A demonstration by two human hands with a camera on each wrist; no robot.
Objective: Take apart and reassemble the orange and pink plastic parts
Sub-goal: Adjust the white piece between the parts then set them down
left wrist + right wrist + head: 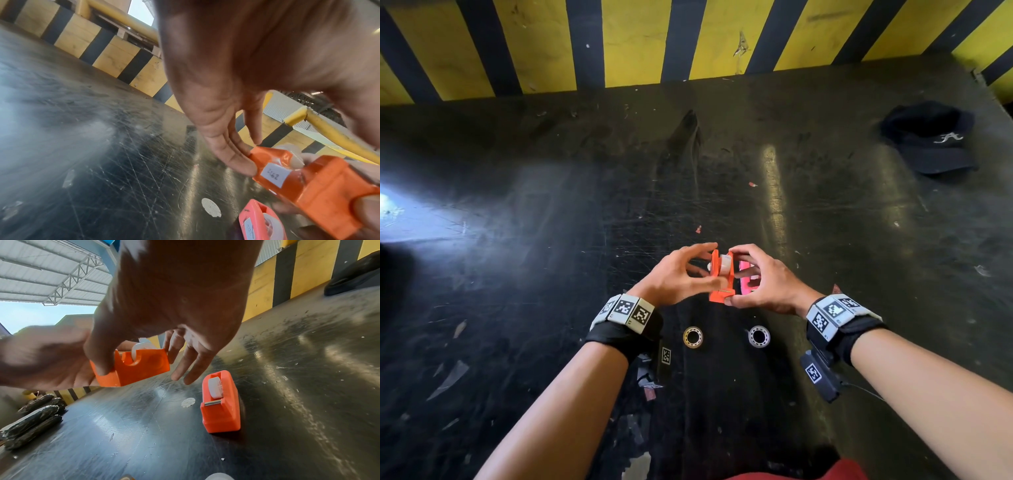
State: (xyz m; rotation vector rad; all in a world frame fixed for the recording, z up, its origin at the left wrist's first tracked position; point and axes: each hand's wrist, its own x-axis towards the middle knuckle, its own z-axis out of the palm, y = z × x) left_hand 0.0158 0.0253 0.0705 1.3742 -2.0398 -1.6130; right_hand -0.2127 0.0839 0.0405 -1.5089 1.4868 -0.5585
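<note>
An orange tape dispenser (722, 278) (320, 191) (139, 369) is held just above the black table between both hands. A white spool (725, 263) (141, 348) sits in its slot. My left hand (714, 263) holds it from the left, its fingers (236, 155) against the far end and the thumb on the near end. My right hand (730, 277) pinches it from the right, thumb (98, 360) on the near side and fingers at the far end. A pink dispenser (748, 282) (261, 222) (221, 404) holding its own white spool stands on the table under the right hand.
Two tape rolls (692, 337) (759, 336) lie on the scratched black table (551, 205) near me. A black cap (931, 137) lies at the far right. A yellow and black striped wall (619, 41) borders the back. Dark bundles (30, 418) lie off to the left.
</note>
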